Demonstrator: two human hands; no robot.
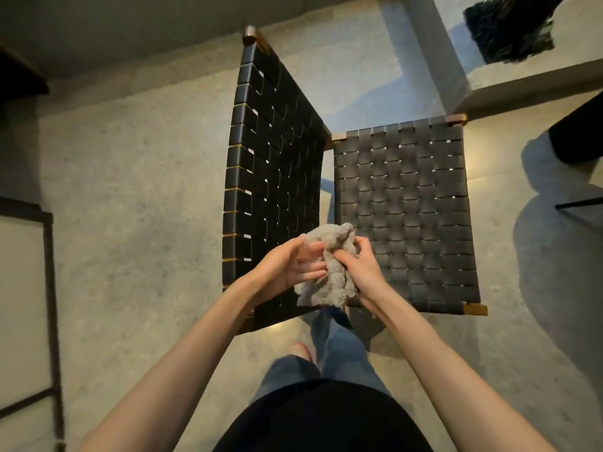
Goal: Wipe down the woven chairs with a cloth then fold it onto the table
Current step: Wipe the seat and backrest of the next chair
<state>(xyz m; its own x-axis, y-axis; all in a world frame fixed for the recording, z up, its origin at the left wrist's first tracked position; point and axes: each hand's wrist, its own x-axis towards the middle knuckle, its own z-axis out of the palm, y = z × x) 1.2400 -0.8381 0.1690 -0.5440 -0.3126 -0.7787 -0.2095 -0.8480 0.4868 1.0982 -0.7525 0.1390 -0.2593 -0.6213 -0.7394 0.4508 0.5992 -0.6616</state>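
- A person stands over a dark woven chair (404,210), looking straight down at it; it fills the middle of the frame.
- The chair's seat lies flat at centre right. Its woven back (270,164) rises at centre left.
- A grey cloth (332,282) is bunched up at lower centre, held in the air above the near edge of the chair.
- The left hand (287,269) cups the cloth, thumb on top and fingers under it.
- The right hand (362,269) grips the cloth with fingers curled into its folds.
- The cloth is not touching the weave, so no wiping is under way.
- It looks like the person is regathering the cloth between passes or starting the fold; which one, I cannot tell.
- Whether the chair has been wiped cannot be judged from its surface.
- Folding the cloth and laying it on the tabletop are still to do.
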